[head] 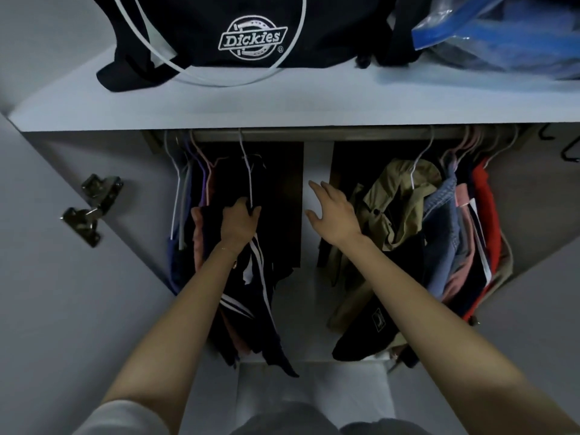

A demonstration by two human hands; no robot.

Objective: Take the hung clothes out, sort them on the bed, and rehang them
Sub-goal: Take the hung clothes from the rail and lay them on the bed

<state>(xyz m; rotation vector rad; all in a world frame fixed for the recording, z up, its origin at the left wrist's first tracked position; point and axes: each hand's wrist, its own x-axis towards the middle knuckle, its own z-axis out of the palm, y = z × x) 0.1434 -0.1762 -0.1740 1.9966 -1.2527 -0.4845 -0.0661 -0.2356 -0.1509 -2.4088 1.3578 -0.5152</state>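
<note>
- Wardrobe rail (314,135) runs under the shelf (282,105). The hung clothes sit in two bunches, the left bunch (201,196) at 9 o'clock from the bare middle gap and the right bunch (455,215) at 3 o'clock.
- Step in hand, by my reading: taking out the dark striped garment (260,277), innermost of the left bunch, on its white hanger (248,171).
- To do it well: lift the hook straight toward 12 o'clock to clear the rail, then draw it out. Support the cloth from below so it does not slide off. Keep the neighbouring hangers from snagging.
- Khaki jacket (395,196) hangs just beside the gap at 3 o'clock, a likely next pick.
- Left hand (240,222): fingers curled and clamped on the garment's shoulder and hanger wire.
- Right hand (335,211): fingers (317,189) apart and straight, holding nothing, wrist against the khaki jacket.
</note>
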